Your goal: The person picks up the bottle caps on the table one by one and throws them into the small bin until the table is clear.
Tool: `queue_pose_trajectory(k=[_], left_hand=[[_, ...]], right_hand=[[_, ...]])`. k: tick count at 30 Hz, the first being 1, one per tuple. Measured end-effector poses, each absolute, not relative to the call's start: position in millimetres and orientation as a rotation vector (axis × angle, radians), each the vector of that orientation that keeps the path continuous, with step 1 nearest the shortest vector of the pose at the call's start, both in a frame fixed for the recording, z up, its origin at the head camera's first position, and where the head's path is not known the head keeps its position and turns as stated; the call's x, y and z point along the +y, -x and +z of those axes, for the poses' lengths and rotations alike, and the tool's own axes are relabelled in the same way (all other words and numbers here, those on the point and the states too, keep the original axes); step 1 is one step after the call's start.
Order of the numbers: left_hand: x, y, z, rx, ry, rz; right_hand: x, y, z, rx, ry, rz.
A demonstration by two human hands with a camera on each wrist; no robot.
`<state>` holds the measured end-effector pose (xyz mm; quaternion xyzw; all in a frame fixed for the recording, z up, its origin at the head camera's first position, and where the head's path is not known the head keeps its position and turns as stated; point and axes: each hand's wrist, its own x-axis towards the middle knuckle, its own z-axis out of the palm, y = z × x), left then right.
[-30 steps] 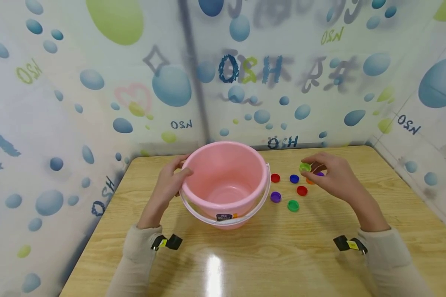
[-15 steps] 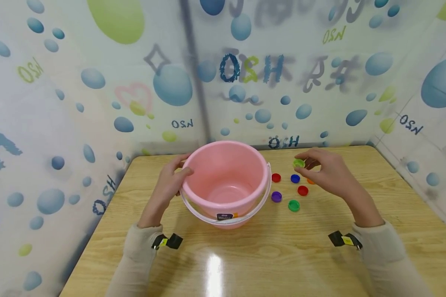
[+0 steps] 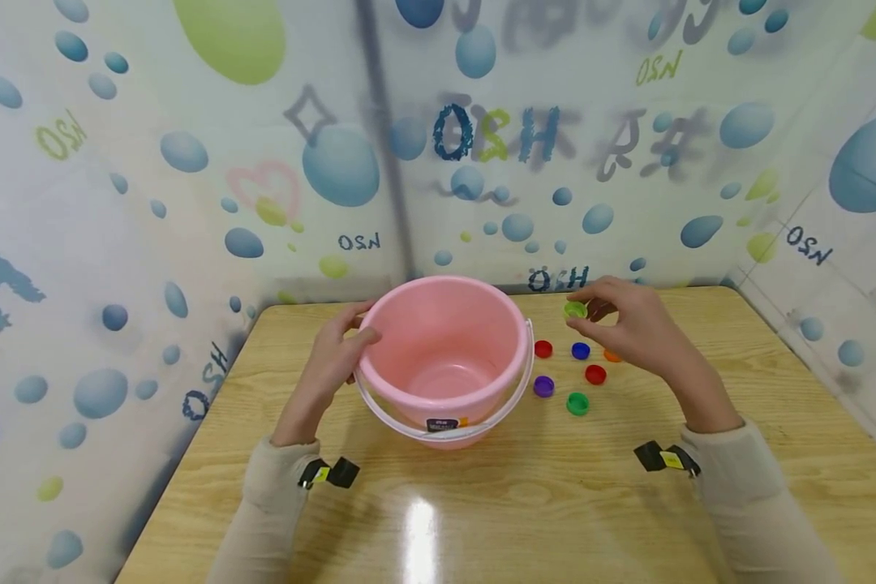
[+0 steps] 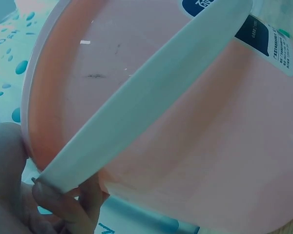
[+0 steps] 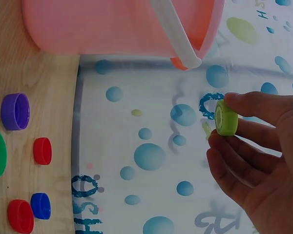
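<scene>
A pink bucket (image 3: 445, 405) with a white handle (image 3: 380, 418) stands on the table, its inside bare in the head view. My left hand (image 3: 334, 349) grips its left rim, thumb over the edge and fingers outside. In the left wrist view those fingers (image 4: 53, 200) are by the handle's end. To the right of the bucket, my right hand (image 3: 628, 324) pinches a lime-green bottle cap (image 3: 575, 311) above the table. The right wrist view has this cap (image 5: 226, 118) between thumb and fingertips.
Several caps lie right of the bucket: red (image 3: 543, 349), blue (image 3: 580, 350), purple (image 3: 543, 387), green (image 3: 577, 404), another red (image 3: 595, 375) and orange (image 3: 611, 355), partly hidden by the right hand. A patterned curtain (image 3: 482, 227) hangs behind the wooden table (image 3: 526, 503).
My right hand has moved left and slightly up, carrying the lime-green bottle cap towards the bucket. The left hand and the bucket stay in place.
</scene>
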<state>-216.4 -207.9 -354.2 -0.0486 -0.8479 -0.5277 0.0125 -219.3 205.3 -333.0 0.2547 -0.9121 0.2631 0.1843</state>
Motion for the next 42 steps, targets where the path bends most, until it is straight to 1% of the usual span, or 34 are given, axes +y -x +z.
queue_pose_trajectory(k=[23,42], left_hand=[[-209.0,215.5,-353.6,-2.661,0.158,-1.622],[-209.0,216.5,-354.0,-2.654,0.167,-1.634]], right_hand=[[178.9,233.6,-323.7,-2.477,-0.914,0.749],[153.4,235.2,-301.0,-2.452,-1.040,0.749]])
